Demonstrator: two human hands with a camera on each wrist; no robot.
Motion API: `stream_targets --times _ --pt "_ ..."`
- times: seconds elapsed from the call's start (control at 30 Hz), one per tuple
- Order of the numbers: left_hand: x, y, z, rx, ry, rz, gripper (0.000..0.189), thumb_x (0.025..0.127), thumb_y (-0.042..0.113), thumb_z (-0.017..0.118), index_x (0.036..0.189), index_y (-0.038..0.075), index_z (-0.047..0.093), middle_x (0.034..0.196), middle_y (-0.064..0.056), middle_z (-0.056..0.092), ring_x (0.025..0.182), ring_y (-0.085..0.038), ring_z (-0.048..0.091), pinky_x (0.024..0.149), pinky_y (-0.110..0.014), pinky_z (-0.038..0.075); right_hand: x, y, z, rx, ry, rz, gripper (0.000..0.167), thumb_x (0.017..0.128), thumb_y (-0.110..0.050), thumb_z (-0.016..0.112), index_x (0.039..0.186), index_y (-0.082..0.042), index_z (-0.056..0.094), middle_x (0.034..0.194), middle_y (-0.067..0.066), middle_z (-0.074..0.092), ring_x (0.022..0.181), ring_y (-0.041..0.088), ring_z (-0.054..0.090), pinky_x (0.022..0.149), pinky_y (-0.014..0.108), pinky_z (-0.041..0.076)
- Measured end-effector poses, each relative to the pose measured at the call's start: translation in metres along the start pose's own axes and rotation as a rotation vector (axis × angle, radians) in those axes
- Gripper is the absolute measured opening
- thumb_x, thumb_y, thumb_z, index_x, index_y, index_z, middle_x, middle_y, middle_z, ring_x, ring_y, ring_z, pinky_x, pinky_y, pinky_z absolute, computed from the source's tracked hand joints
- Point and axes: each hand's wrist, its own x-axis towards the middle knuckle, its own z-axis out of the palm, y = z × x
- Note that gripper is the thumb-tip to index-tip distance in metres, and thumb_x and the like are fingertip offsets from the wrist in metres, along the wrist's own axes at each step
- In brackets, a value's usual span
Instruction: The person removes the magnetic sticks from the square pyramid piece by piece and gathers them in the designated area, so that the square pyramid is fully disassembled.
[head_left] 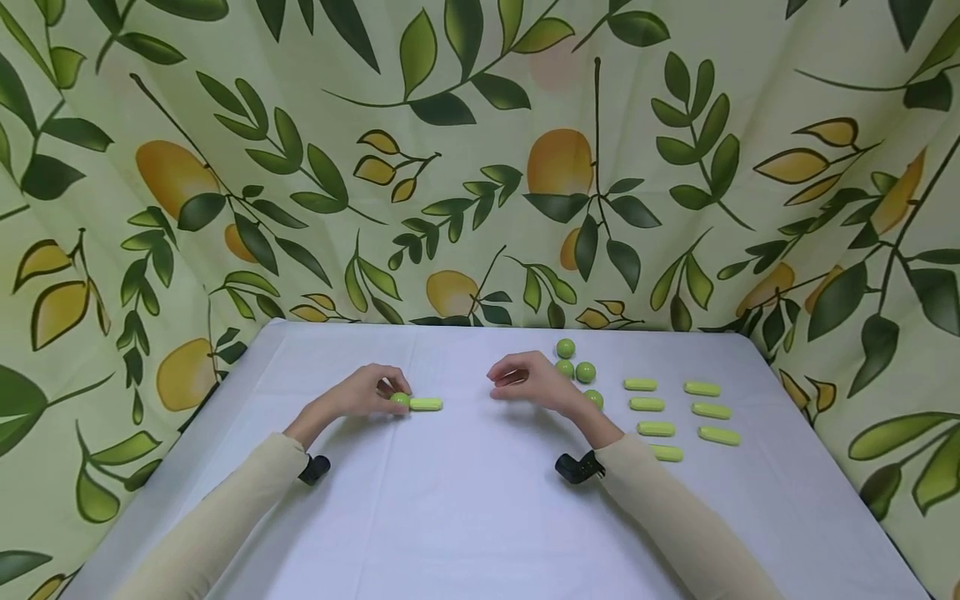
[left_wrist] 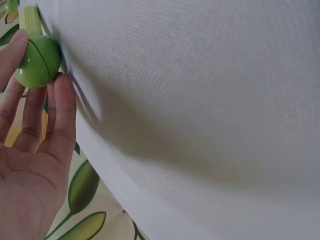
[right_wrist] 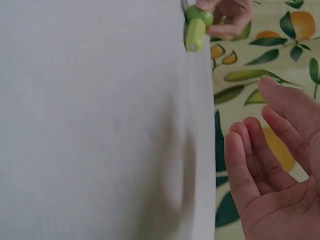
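On the left part of the table, my left hand (head_left: 369, 390) pinches a glossy green ball (left_wrist: 39, 62) between thumb and fingers. A seam runs round this ball. One end of a light-green ribbed stick (head_left: 426, 404) meets the ball, and the stick lies to the right along the cloth. Its free end, with a small pale spot, faces the camera in the right wrist view. My right hand (head_left: 531, 382) hovers over the table with its fingers loosely bent, thumb apart, and nothing between them. Nearest to it are several loose green balls (head_left: 586, 372).
Several light-green sticks (head_left: 647, 404) lie in two columns on the right side of the white-covered table (head_left: 450, 517). The right forearm partly covers the nearest stick (head_left: 667, 453). A leaf-and-fruit patterned curtain (head_left: 480, 167) rises behind the table and along its sides.
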Motion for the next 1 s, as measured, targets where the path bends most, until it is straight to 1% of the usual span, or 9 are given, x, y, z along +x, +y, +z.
stream_targets --times 0.17,0.3,0.43,0.53,0.7,0.8,0.93,1.0 --pt "0.001 0.003 -0.001 -0.007 -0.001 -0.022 0.018 0.084 0.006 0.085 0.098 0.007 0.073 0.096 0.000 0.068 0.091 -0.021 0.066 0.086 -0.039 0.056 0.021 0.001 0.032 0.010 -0.047 0.012 0.029 0.086 -0.003 0.082 0.111 0.007 0.071 0.108 0.022 0.069 0.094 0.023 0.068 0.087 0.032 0.055" --pt "0.003 0.005 -0.002 -0.018 -0.007 -0.025 0.018 0.084 0.005 0.084 0.098 0.006 0.074 0.095 0.000 0.069 0.091 -0.020 0.067 0.086 -0.039 0.056 0.039 0.003 0.054 0.012 -0.063 -0.017 0.029 0.085 -0.003 0.083 0.110 0.006 0.072 0.106 0.019 0.070 0.090 0.018 0.068 0.085 0.030 0.056" --pt "0.004 0.005 -0.003 -0.027 -0.016 -0.019 0.017 0.084 0.004 0.084 0.098 0.005 0.073 0.095 0.000 0.069 0.092 -0.021 0.068 0.087 -0.039 0.056 0.053 0.003 0.070 0.017 -0.065 -0.056 0.028 0.084 -0.002 0.084 0.108 0.006 0.073 0.104 0.019 0.071 0.087 0.016 0.067 0.085 0.030 0.055" --pt "0.003 0.005 -0.003 -0.026 -0.018 -0.021 0.016 0.085 0.003 0.083 0.098 0.004 0.073 0.095 -0.001 0.069 0.093 -0.023 0.069 0.087 -0.040 0.056 0.060 0.002 0.078 0.008 -0.072 -0.069 0.026 0.083 -0.003 0.085 0.106 0.004 0.074 0.101 0.014 0.072 0.087 0.014 0.066 0.085 0.028 0.055" --pt "0.002 0.008 -0.003 -0.038 -0.018 -0.038 0.016 0.085 0.002 0.082 0.097 0.004 0.073 0.095 -0.003 0.068 0.094 -0.025 0.069 0.087 -0.039 0.057 0.068 0.000 0.090 -0.029 -0.080 -0.030 0.022 0.081 -0.002 0.086 0.100 -0.001 0.076 0.093 0.000 0.072 0.084 0.010 0.064 0.082 0.025 0.054" --pt "0.002 0.008 -0.002 -0.048 -0.020 -0.035 0.016 0.085 0.001 0.082 0.097 0.003 0.072 0.095 -0.004 0.068 0.093 -0.026 0.069 0.085 -0.038 0.057 0.071 -0.001 0.095 -0.056 -0.073 -0.013 0.020 0.080 0.001 0.086 0.098 -0.002 0.077 0.089 -0.002 0.071 0.081 0.008 0.063 0.079 0.023 0.053" --pt "0.002 0.007 -0.002 -0.044 -0.018 -0.021 0.016 0.085 0.001 0.082 0.097 0.003 0.073 0.095 -0.005 0.069 0.092 -0.026 0.069 0.084 -0.038 0.057 0.074 -0.001 0.099 -0.091 -0.069 -0.010 0.018 0.081 0.005 0.083 0.096 -0.002 0.077 0.087 -0.002 0.071 0.078 0.007 0.062 0.076 0.021 0.053" --pt "0.002 0.006 -0.001 -0.041 -0.018 -0.024 0.015 0.085 0.002 0.082 0.098 0.004 0.073 0.095 -0.004 0.068 0.092 -0.025 0.069 0.085 -0.038 0.057 0.075 -0.001 0.100 -0.106 -0.073 -0.008 0.018 0.082 0.007 0.082 0.096 -0.002 0.077 0.086 -0.002 0.070 0.077 0.006 0.061 0.074 0.020 0.052"
